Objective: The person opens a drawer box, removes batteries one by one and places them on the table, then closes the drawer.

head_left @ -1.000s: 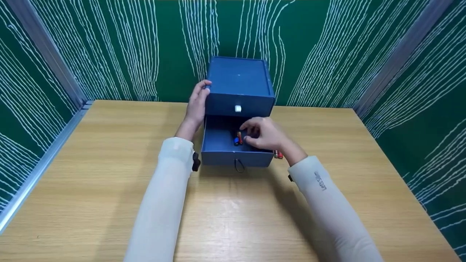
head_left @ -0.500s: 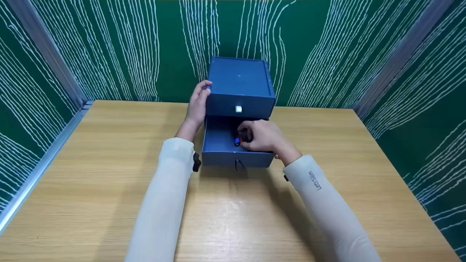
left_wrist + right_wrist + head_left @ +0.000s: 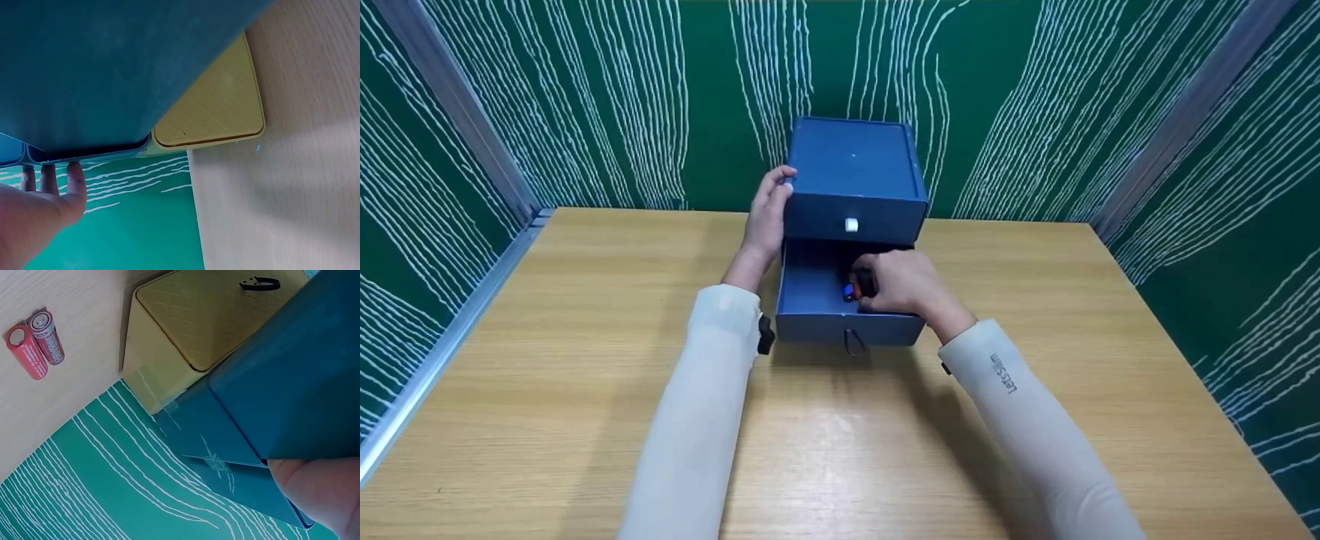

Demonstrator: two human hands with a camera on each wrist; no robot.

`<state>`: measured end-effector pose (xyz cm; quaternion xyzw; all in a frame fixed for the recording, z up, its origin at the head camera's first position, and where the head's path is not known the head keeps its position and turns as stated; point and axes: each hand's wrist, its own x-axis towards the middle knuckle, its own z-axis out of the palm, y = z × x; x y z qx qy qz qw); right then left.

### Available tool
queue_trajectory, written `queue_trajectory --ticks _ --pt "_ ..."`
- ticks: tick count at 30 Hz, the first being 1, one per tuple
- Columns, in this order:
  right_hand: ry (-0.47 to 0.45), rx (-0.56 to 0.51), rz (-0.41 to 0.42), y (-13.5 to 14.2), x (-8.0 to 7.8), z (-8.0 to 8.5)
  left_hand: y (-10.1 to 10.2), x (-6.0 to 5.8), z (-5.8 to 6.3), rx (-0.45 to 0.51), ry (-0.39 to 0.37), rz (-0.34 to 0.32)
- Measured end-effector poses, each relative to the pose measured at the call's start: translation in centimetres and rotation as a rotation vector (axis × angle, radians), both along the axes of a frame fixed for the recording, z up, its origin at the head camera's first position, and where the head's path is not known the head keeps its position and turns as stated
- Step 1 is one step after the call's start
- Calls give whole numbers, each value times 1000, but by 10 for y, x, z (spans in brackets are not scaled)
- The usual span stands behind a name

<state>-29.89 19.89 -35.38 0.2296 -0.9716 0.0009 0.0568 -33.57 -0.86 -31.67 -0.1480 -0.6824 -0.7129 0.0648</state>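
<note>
A small blue drawer unit (image 3: pixel 851 161) stands at the back of the table, its upper drawer closed and the blue drawer (image 3: pixel 817 292) below pulled out. My left hand (image 3: pixel 766 217) rests against the unit's left side, the fingers extended along its edge in the left wrist view. My right hand (image 3: pixel 906 281) is down inside the pulled-out drawer, thumb and fingers curled about a small red-orange battery (image 3: pixel 856 288). Beside it lies a blue-ended battery (image 3: pixel 849 292). The right fingertips are mostly hidden by shadow and the hand itself.
Two red batteries (image 3: pixel 36 346) lie side by side on the table to the unit's right. Under the open drawer is a yellow drawer (image 3: pixel 191 320) with a black loop (image 3: pixel 261 283). The upper drawer has a white knob (image 3: pixel 851 225). A green wall (image 3: pixel 997 60) stands close behind.
My right hand has moved down and slightly left into the drawer, its fingers closing in around the red-orange battery. My left hand stays against the unit's side.
</note>
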Motion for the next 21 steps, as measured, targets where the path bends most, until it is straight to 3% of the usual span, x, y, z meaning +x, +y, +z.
queue_trajectory --ticks 9,21 --pt "-6 44 3 -1 0 -1 -1 2 -1 -18 -18 4" --pt "73 33 69 1 0 -4 1 -2 -3 29 11 6"
